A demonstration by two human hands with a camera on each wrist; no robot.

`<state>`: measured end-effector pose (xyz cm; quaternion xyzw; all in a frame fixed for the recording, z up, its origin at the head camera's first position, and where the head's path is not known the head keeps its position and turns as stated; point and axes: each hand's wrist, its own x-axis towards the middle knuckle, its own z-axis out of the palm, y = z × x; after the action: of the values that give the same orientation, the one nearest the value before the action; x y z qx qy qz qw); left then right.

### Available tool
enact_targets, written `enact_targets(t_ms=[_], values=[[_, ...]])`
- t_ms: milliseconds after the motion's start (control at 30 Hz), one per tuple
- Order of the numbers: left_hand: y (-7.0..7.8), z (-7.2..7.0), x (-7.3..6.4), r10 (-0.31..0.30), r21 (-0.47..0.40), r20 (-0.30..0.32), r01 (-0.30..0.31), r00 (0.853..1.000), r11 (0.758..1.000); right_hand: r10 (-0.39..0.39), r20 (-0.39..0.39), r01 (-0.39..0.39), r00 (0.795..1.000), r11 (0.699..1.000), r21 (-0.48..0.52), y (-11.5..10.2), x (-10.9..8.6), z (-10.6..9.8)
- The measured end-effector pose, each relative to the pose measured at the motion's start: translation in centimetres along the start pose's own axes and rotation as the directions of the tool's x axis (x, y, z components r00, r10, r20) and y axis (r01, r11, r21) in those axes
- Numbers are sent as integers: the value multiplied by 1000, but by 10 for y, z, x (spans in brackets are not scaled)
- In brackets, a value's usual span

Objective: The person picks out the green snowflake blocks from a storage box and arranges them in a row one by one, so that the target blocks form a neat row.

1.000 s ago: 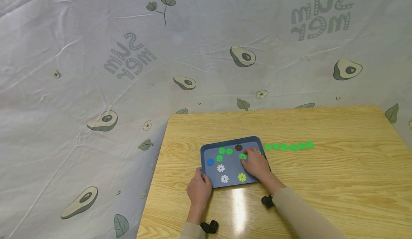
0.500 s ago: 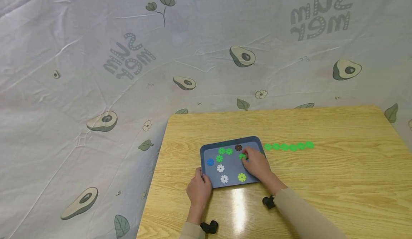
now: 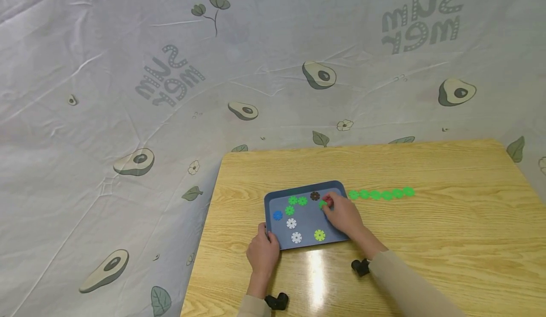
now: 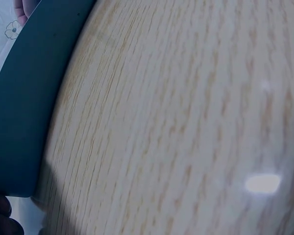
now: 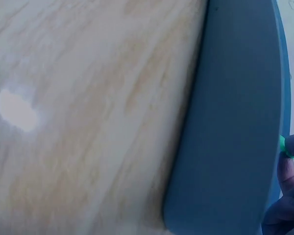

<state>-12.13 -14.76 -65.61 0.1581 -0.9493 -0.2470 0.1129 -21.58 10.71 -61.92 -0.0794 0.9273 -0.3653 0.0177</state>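
Observation:
My left hand grips the blue-grey tray at its front left corner, thumb over the rim. Above the tray's right part, my right hand pinches a green notched plastic disc between thumb and fingers. In the right wrist view a sliver of that green disc shows past the tray wall. Inside the tray lie a brown disc, a blue disc, a yellow-green disc, two white discs and three green discs.
A row of several green discs lies on the wooden table, right of the tray. Behind the table hangs a pale printed cloth. A black wrist camera sits on the left wrist, another black camera on the right.
The right hand has picked the green disc up off the tray floor and moved slightly right. The left hand has stayed on the tray corner.

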Motion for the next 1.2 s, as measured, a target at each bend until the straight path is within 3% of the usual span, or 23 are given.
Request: enact_targets(t_ms=[267, 600, 1200], values=[[0, 0, 0, -11, 7, 9, 11, 1000, 1000, 0, -58, 3, 998, 999, 54, 3, 0, -22], [1, 0, 0, -8, 9, 4, 8, 1000, 1000, 43, -118, -30, 992, 994, 104, 24, 0, -51], [1, 1, 0, -17, 18, 11, 17, 1000, 1000, 206, -174, -179, 963, 971, 160, 97, -10, -111]])
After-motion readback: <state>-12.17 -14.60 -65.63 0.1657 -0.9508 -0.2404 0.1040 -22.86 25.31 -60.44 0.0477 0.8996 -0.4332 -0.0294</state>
